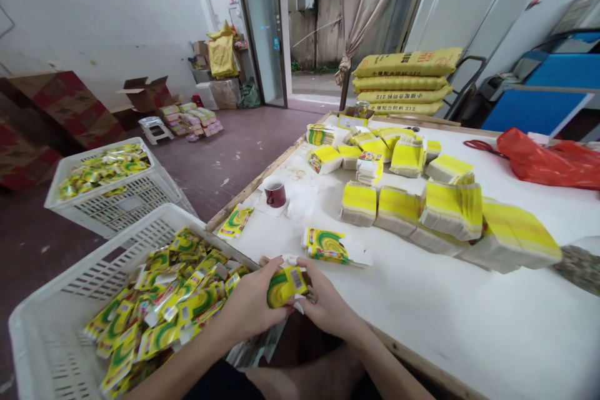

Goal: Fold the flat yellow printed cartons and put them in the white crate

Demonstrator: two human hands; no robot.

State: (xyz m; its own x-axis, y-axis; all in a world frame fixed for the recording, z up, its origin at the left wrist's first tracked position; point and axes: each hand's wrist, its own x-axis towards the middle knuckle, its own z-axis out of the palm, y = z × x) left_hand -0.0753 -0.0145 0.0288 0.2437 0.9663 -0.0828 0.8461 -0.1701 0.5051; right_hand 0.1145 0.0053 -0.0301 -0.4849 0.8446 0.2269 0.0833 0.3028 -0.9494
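Observation:
Between my two hands is a small yellow-and-green printed box with a barcode on its upper face. My left hand grips its left side, fingers bent round it. On the other side, my right hand pinches the right end, where white flaps show. The fingers on the box's underside are hidden. Just beyond my hands, flat printed cartons lie on the white table. To the left, a white plastic crate contains many similar yellow boxes.
Stacks of folded yellow cartons cover the table's middle and back. A dark red mug stands near the left edge. A red plastic bag and red-handled scissors lie at the far right. A second crate stands behind the first.

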